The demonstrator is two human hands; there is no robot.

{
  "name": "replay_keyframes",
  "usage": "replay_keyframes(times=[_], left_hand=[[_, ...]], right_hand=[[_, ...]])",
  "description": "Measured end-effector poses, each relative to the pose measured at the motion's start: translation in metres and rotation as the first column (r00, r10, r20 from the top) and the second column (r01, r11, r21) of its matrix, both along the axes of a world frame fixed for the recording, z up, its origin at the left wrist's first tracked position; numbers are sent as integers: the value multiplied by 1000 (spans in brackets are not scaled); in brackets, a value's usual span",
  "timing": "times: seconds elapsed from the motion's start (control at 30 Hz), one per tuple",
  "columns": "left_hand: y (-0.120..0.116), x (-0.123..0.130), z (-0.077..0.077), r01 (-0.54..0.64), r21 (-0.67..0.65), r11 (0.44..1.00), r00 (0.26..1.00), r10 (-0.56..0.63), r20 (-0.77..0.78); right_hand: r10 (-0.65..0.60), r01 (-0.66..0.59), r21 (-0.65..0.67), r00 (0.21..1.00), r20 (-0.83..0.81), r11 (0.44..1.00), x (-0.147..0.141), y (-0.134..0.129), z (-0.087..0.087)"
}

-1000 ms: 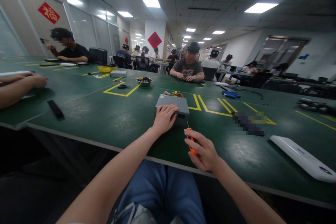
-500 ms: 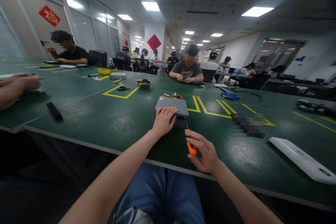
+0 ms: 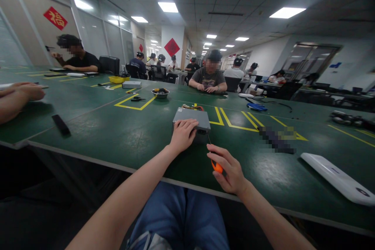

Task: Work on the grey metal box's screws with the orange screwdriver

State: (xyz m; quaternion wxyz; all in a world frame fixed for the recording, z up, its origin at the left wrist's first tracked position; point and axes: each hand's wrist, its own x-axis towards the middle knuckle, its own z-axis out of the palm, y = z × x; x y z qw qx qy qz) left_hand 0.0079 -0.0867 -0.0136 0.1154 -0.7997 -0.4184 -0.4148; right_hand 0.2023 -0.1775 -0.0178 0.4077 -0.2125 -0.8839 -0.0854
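A grey metal computer power supply (image 3: 191,116) lies on the green table in front of me, with coloured cables at its far side and a black socket on its near face. My left hand (image 3: 184,134) steadies it, fingers flat across the top and thumb down by the near face. My right hand (image 3: 227,167) holds a screwdriver (image 3: 217,166) by its orange handle, between thumb and fingers. The thin shaft points up and away to the near right corner of the power supply. Whether the tip sits in a screw is too small to tell.
A metal bowl (image 3: 160,93) with small parts stands beyond, left of the power supply. A white device (image 3: 336,177) and a blurred dark object (image 3: 277,140) lie to the right. On the left is a black bar (image 3: 61,125), near a co-worker's hands (image 3: 25,93). Another person (image 3: 208,76) sits opposite.
The screwdriver's handle has turned and shifted slightly right in my right hand, and its shaft leans more. My left hand and the power supply have stayed put.
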Motion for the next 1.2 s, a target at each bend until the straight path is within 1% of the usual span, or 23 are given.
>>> replay_keyframes(times=[0.13,0.23,0.33,0.43,0.5,0.63,0.77,0.87,1.03,1.1,1.2], left_hand=[[0,0,0,0,-1,1000,1000,0,0],[0,0,-1,3,-9,1000,1000,-3,5],[1,0,-1,7,-7,1000,1000,-7,6],[0,0,-1,2,1,1000,1000,-2,4],[0,0,-1,-5,2,1000,1000,5,1],[0,0,-1,-2,0,1000,1000,2,3],[0,-1,-1,12,0,1000,1000,-12,9],[1,0,-1,14,-6,1000,1000,-14,12],[1,-1,-1,6,-4,1000,1000,-6,5],[1,-1,-1,2,0,1000,1000,-2,1],[1,-1,-1,-2,-2,1000,1000,2,-5]], right_hand=[[9,-9,-3,999,-43,1000,-1,1,-1],[18,-21,-38,997,-81,999,-2,1,0],[29,-33,-64,998,-60,997,-2,0,1],[15,-15,-36,1000,-19,999,-1,-1,2],[12,-12,-22,1000,-25,1000,0,-1,1],[45,-51,-46,992,-121,998,-1,1,-3],[78,-103,-115,977,-201,988,0,2,-5],[70,-93,-123,981,-181,988,2,1,-3],[28,-35,-64,995,-100,997,0,-1,3],[32,-37,-49,994,-102,998,-2,-1,2],[39,-50,-68,988,-147,996,-4,2,-1]])
